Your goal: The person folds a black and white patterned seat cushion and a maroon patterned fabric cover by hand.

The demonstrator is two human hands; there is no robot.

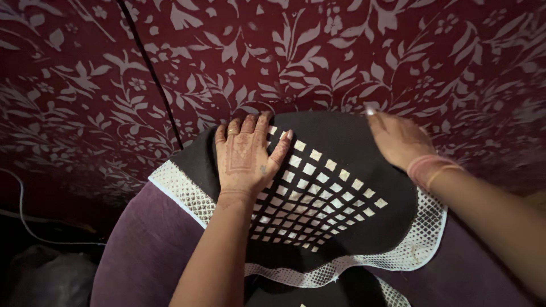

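A black cloth with a grid of small cream squares and a white lattice border lies over a purple fabric surface. My left hand rests flat on the cloth's left part, fingers spread, a ring on one finger. At the cloth's upper right edge my right hand lies palm down, bangles on the wrist; its fingers are partly hidden by the angle.
A maroon sheet with a pale leaf and flower print fills the background. A thin black cord runs across it at the left. A white cable and a dark bundle lie at the lower left.
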